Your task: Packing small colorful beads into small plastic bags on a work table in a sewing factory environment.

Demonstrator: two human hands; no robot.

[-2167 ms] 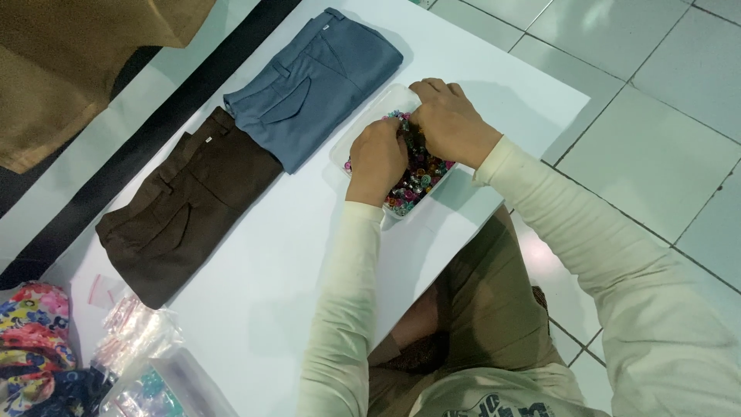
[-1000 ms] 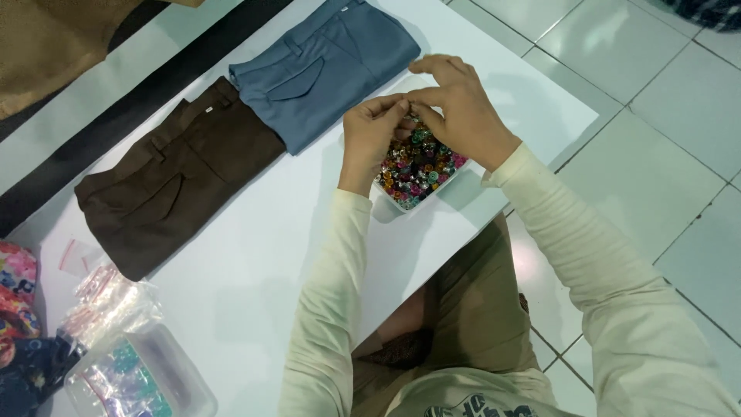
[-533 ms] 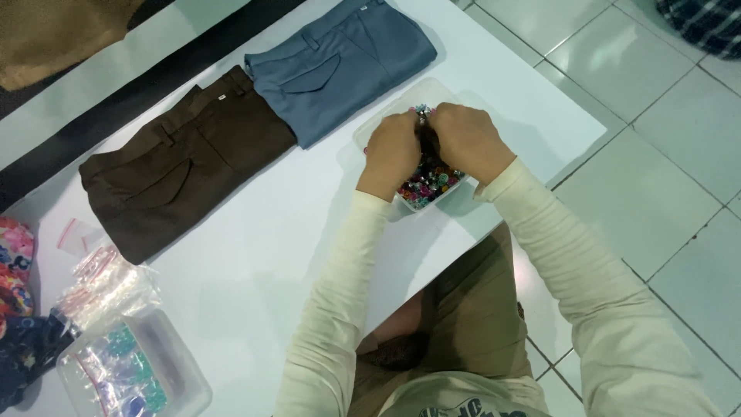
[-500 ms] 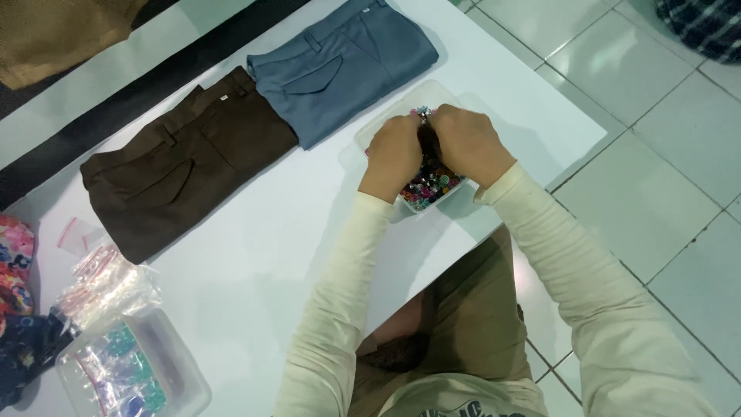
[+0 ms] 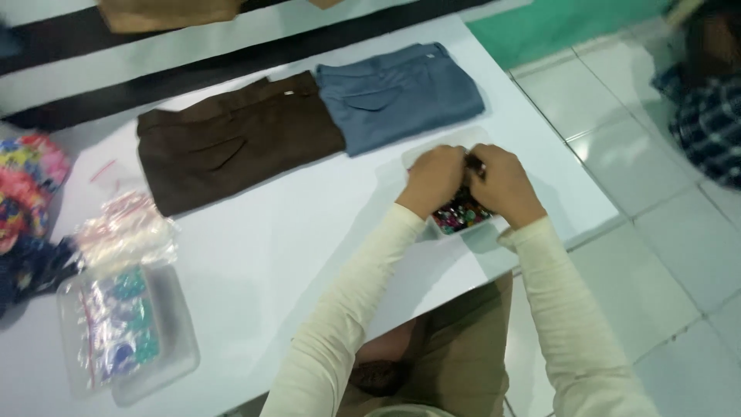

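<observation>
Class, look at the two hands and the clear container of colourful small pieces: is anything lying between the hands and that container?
Nothing visible does. The left hand and right hand are already over the clear container of colourful pieces, partly covering it. The blue trousers lie beyond it on the white table, not in between.

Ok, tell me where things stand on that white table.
Looks done: brown trousers and blue trousers lie folded side by side. In hand: left hand and right hand are over a clear tray of colourful small pieces. Untouched: small plastic bags and a second clear tray.
</observation>
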